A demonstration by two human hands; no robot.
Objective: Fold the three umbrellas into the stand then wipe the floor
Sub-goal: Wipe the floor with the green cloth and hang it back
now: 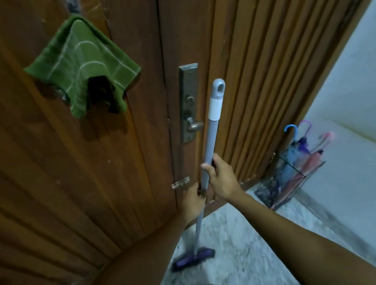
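Pretty dim indoor shot, kinda murky overall with a warm cast on the door (95, 171). The white wall (356, 86) on the right is the brightest bit, slightly washed out. The towel (81, 60) throws a soft shadow below itself. Heavy fisheye, door lines bend toward the edges. The mop (194, 258) head is motion-blurred, and the umbrellas (299, 156) look soft and smeary.

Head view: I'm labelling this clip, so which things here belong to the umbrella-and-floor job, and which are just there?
Job:
mop, gripped by left hand and right hand
three folded umbrellas
wire stand holding them
floor

Just there:
green cloth hanging on the door
wooden door
door handle
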